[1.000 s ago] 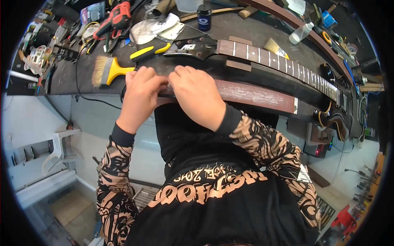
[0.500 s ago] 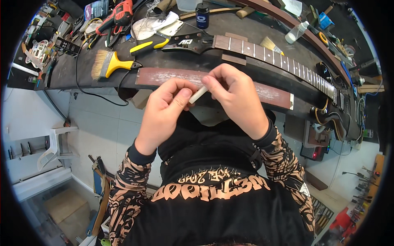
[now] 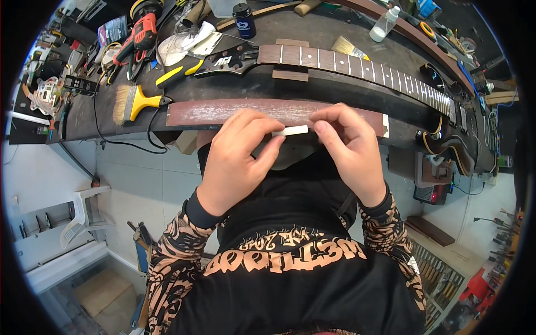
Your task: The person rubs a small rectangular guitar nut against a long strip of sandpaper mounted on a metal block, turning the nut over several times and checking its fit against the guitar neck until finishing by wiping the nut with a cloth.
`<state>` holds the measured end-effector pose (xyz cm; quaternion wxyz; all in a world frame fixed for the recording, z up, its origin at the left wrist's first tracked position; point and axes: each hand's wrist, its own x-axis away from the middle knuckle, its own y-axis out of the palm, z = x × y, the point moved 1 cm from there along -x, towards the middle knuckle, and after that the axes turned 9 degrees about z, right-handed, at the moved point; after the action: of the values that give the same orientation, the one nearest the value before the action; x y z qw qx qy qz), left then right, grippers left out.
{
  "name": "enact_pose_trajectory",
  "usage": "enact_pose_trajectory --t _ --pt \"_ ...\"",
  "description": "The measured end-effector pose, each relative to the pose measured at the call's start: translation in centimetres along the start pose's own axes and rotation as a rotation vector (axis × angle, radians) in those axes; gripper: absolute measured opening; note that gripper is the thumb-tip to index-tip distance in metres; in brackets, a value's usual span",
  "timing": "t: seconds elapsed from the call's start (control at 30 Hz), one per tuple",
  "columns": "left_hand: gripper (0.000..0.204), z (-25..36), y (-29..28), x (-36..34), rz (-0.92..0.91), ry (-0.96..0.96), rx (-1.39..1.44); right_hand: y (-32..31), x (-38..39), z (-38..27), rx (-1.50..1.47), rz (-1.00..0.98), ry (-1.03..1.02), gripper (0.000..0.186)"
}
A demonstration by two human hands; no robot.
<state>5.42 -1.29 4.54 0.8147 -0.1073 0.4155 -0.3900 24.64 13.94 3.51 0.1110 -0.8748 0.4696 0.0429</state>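
Thumb and fingers of my left hand (image 3: 240,153) pinch one end of a small white bar, which looks like a guitar nut (image 3: 295,130). It lies nearly level, pointing right. My right hand (image 3: 353,148) is just off its free end, thumb and index finger slightly apart and holding nothing I can see. Just beyond both hands, along the bench's near edge, is a long reddish-brown sanding board (image 3: 223,113) streaked with white dust. Behind that, an electric guitar (image 3: 357,68) lies face up, its neck over wooden blocks (image 3: 290,75).
On the dark bench (image 3: 184,89) are a yellow-handled brush (image 3: 137,104), yellow-handled pliers (image 3: 170,76), a red power tool (image 3: 142,34) and a dark blue canister (image 3: 244,22). A second brush (image 3: 346,46) and a clear bottle (image 3: 384,27) sit behind the neck. A cable hangs over the front edge.
The white bar has turned from slanted to nearly level. My right fingers have come off it and moved right, while my left hand keeps hold. The view has shifted slightly.
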Motion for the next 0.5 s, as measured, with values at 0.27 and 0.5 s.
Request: enact_pose_trajectory --t 0.27,0.5 --pt "0.018 -4.6 0.9 -1.9 -0.160 -0.038 -0.135 -1.9 -2.2 2.0 0.537 0.035 -0.354 0.016" --pt "0.022 -5.0 0.3 -2.0 -0.186 -0.057 -0.119 0.6 -3.1 1.9 0.630 -0.099 -0.499 0.021"
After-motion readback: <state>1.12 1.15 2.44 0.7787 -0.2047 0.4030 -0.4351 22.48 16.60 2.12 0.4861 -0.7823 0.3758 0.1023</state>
